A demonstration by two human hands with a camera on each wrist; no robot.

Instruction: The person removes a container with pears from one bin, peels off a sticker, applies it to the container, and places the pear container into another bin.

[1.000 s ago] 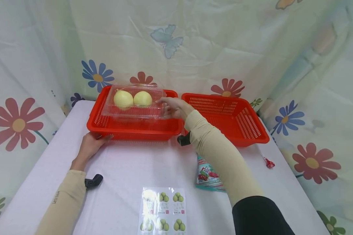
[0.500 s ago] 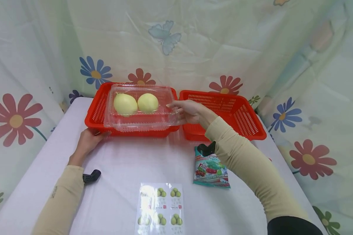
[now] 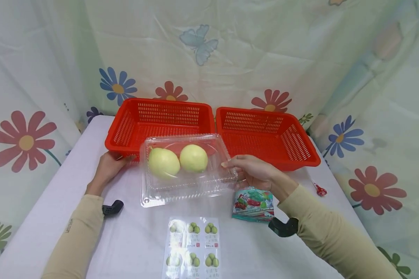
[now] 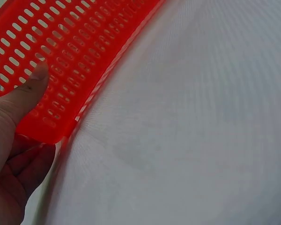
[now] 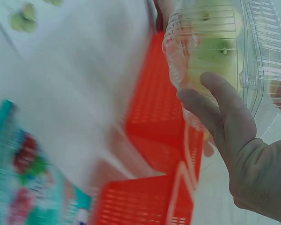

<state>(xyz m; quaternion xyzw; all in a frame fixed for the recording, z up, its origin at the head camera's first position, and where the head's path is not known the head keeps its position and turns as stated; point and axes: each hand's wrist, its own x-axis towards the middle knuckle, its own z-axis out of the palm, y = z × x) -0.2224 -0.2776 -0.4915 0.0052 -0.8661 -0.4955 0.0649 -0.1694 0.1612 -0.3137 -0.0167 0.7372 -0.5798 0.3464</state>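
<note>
My right hand (image 3: 256, 170) pinches the right side of a clear plastic clamshell box (image 3: 209, 185) between thumb and fingers. Inside the box lie two pale yellow-green pears, a left pear (image 3: 163, 162) with a stem and a right pear (image 3: 193, 158). The box hangs tilted over the front edge of the left red basket (image 3: 123, 149). My left hand (image 3: 109, 166) holds that basket's front left corner; in the left wrist view the thumb (image 4: 30, 86) lies on its slotted wall and the fingers (image 4: 35, 171) are below the corner.
A second red basket (image 3: 290, 166) stands beside the first. A teal candy bag (image 3: 253, 207) lies in front of it, just below my right hand. One red-wrapped lollipop (image 3: 320, 190) is at the right. A sheet of pear stickers (image 3: 193, 248) lies at the front of the white table.
My right hand has lifted the box of pears out of the left basket and carried it forward and to the right. My left hand has stayed at the basket's corner.
</note>
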